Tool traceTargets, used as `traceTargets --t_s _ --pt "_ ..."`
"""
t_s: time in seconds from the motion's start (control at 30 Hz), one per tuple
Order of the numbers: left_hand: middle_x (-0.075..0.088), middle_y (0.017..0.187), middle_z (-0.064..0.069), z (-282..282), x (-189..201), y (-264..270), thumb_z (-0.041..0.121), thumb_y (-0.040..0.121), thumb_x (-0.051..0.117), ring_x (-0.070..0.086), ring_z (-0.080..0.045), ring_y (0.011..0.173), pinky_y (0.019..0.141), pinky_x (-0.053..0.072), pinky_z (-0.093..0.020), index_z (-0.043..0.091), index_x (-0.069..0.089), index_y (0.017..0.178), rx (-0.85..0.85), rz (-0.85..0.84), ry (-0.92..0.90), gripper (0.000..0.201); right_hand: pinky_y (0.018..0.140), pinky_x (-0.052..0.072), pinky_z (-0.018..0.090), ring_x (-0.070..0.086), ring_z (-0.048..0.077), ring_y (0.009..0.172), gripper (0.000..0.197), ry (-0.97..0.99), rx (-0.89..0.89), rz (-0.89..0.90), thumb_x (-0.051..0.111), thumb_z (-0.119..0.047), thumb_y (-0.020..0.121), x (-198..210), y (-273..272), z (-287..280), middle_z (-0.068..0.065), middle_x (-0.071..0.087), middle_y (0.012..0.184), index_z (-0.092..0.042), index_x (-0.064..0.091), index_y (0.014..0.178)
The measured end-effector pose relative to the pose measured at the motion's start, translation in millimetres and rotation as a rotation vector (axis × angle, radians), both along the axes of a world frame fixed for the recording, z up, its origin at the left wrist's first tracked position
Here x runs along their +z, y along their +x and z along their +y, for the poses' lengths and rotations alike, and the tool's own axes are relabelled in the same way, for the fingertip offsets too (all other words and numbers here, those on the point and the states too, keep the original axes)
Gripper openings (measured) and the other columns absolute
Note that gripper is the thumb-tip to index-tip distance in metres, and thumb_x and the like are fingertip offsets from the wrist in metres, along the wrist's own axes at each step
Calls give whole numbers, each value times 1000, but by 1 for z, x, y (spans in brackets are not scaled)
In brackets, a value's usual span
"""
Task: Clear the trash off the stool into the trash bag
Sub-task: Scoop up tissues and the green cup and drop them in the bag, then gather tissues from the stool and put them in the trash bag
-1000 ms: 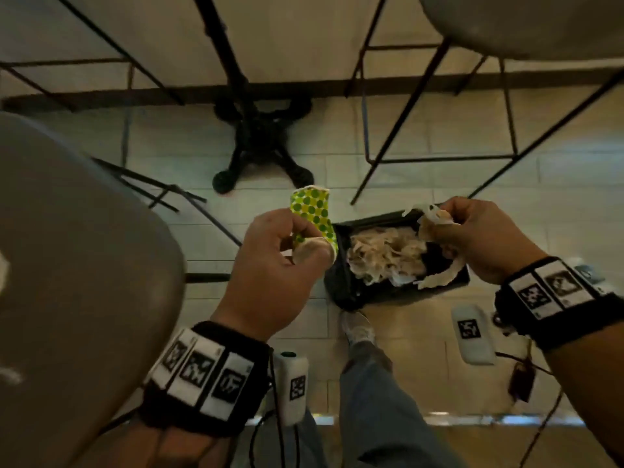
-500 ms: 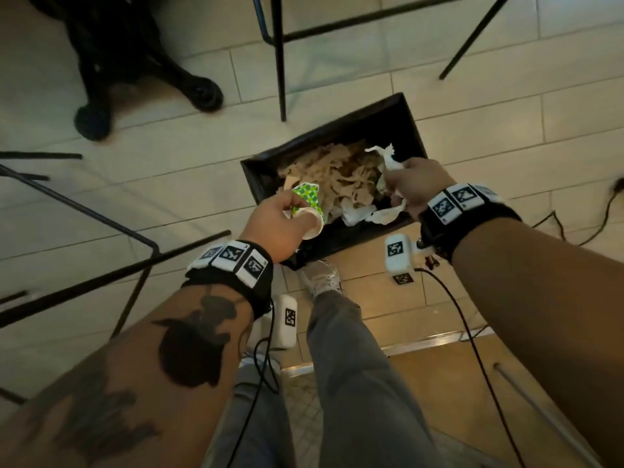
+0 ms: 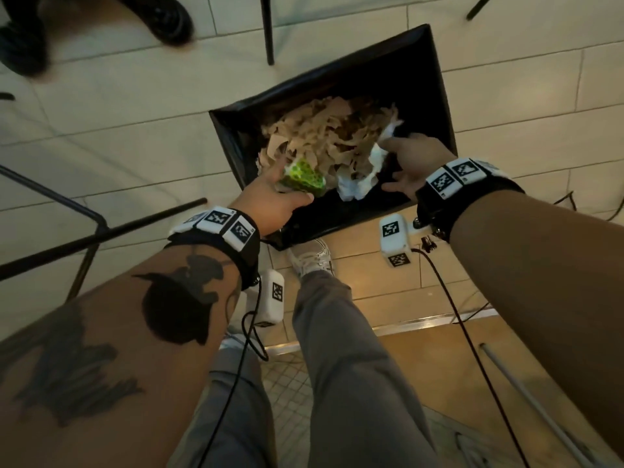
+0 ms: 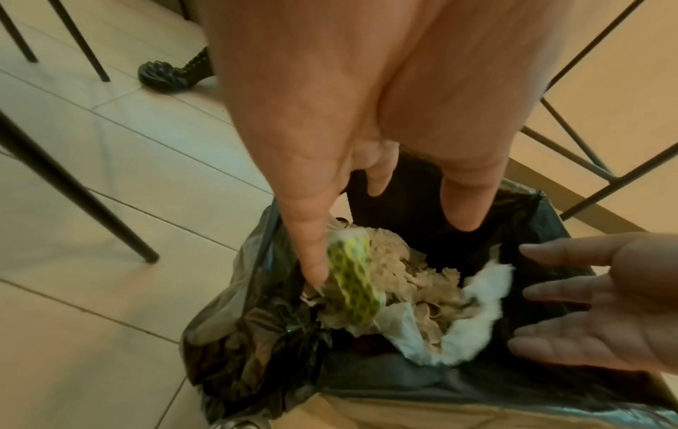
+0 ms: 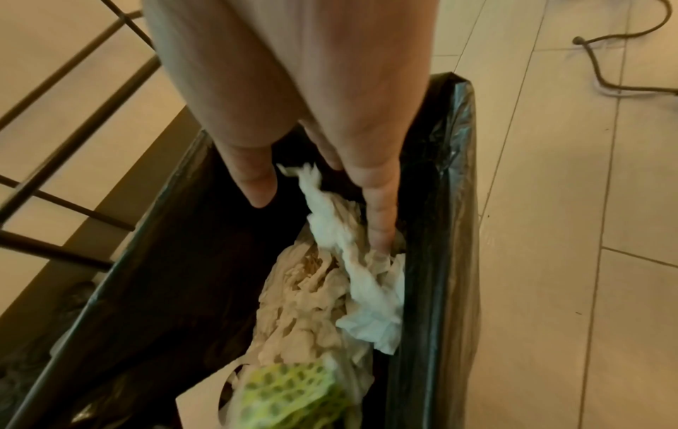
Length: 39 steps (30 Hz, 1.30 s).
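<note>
The floor (image 3: 101,130) is made of pale tiles, with thin black stool legs (image 3: 101,228) and a dark curly table foot (image 4: 165,75) standing on it.

The left hand (image 3: 270,204) is hanging over the trash bag (image 3: 435,79) with its grip wide, fingers (image 4: 308,246) pointing straight down. It is holding nothing. The green dotted paper cup (image 3: 304,177) is sitting just under those fingers, on top of the pile, and it looks blurry, so it may be dropping right now. I cannot tell if a finger is touching it.

The right hand (image 3: 415,163) is also over the bag with its grip wide, fingers (image 5: 378,203) spread out. The white tissue (image 3: 361,177) is lying in a long crumpled strip just below them, along the near side of the bag. One finger looks very close to it, but nothing is curling around it.

Both pieces of trash are inside the black trash bag, resting on a heap of brown paper scraps (image 3: 324,133).

The cup looks light and thin and would squash easily, so a soft pinch at its rim would be best. The tissue looks very soft and floppy and could tear, so it would be best scooped up in a bunch at the middle.

The stool seat is not showing, so I cannot tell if more trash is waiting there.
</note>
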<state>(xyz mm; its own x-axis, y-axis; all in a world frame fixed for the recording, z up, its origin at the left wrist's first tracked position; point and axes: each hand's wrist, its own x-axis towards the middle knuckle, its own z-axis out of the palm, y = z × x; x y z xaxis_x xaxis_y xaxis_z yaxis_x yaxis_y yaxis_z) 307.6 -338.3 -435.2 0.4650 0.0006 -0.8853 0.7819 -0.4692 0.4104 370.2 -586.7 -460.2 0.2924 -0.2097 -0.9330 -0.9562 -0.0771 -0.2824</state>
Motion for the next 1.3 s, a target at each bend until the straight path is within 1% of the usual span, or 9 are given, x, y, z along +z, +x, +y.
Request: traceTargets --t_s 0.1,0.3,0.4,0.5,0.7,0.8,1.03,1.13,1.3 --pt "54 139 5 8 24 -3 34 90 75 64 -10 83 86 62 -42 50 17 158 -11 16 8 91 95 51 52 48 38 119 70 3 60 47 69 -19 91 9 -1 9 17 47 137 -13 35 152" --pt "64 135 2 81 116 -19 20 93 73 62 -12 121 82 50 -11 40 31 158 227 -148 -93 80 88 60 43 71 25 86 44 90 388 -199 79 -20 79 62 7 34 9 66 96 -13 65 120" --pt "68 128 4 50 154 -44 20 92 73 61 -9 122 99 52 -22 33 46 151 168 -122 -224 66 65 51 35 64 29 67 32 176 528 -70 74 -18 89 79 -47 8 18 66 82 0 69 115" --pt "66 113 10 94 241 -70 28 92 74 64 -8 112 99 54 -28 32 58 139 236 -278 -226 50 75 51 41 68 35 86 16 -68 567 -124 63 -9 98 169 -50 83 18 70 95 -6 68 113" --pt "70 111 13 188 392 -142 31 91 74 68 -4 97 87 60 -32 42 67 113 396 -606 -119 26 72 62 49 78 24 79 80 6 871 -471 70 -94 35 284 -29 189 0 79 88 -43 72 97" --pt "70 103 12 227 444 -184 30 91 74 68 -3 84 74 61 -29 40 69 107 499 -766 24 20 76 61 48 77 20 83 45 37 1042 -644 67 -76 68 378 -30 266 -11 77 87 -48 68 104" --pt "56 109 17 324 474 -252 31 85 78 60 -2 94 78 50 -15 42 60 112 717 -916 593 33 75 55 31 65 6 84 28 115 1563 -945 64 -39 95 517 -78 453 -9 65 108 -35 58 123" --pt "45 134 7 373 464 -249 29 78 83 56 -13 117 102 49 -33 37 55 127 836 -838 798 57 74 49 19 64 6 91 44 37 1817 -991 63 -38 96 517 -96 517 -4 59 122 -33 51 138" --pt "16 166 -5 435 459 -216 34 85 76 25 -33 152 121 32 -50 41 38 148 992 -562 833 74 115 34 49 28 37 148 71 -94 2174 -986 65 -46 90 497 -133 586 8 21 162 -42 30 153"
